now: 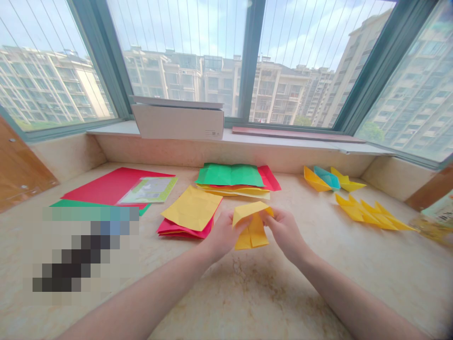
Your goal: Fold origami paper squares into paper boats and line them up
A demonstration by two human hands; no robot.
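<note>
My left hand (223, 233) and my right hand (283, 230) both pinch a partly folded yellow paper (252, 225), held just above the marble counter (269, 293). The left hand grips its left side, the right hand its upper right corner. A folded flap hangs down between the hands. Just left of my left hand lies a creased yellow sheet (192, 208) on top of red sheets (177, 228).
A stack with a green sheet (230, 174) on top lies behind the hands. Red paper (111, 186) with a printed leaflet (148, 190) is at the left. Folded paper boats, yellow (368, 212) and teal (327, 177), sit at the right. A white box (179, 120) stands on the sill.
</note>
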